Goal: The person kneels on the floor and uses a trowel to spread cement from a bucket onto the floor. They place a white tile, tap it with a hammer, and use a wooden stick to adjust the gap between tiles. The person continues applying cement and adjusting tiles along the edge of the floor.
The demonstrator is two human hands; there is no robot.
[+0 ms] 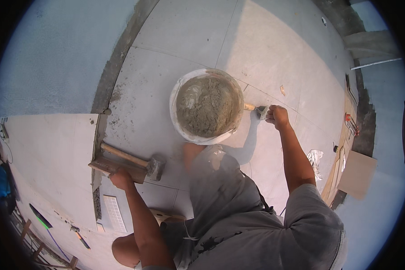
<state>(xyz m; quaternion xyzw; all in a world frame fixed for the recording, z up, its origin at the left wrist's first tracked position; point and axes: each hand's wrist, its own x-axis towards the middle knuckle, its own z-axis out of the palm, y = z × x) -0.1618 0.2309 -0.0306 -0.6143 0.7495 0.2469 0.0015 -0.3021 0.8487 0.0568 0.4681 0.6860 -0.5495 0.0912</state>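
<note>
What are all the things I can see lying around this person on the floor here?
Bucket: one, white, holding grey mortar, centre of the tiled floor.
Trowel: one, wooden handle, right of the bucket.
Rubber mallet: one, wooden handle, grey head, left of centre.
Wooden float: one, brown, beside the mallet.
Grooved white block: one, lower left.
Rag: one, white, right.
Tan tile: one, far right.
Left hand: on the wooden float.
Right hand: gripping the trowel.

Tiling worksite: large floor tiles (175, 67), mortar bucket (206, 106), rubber mallet (135, 161)
</note>
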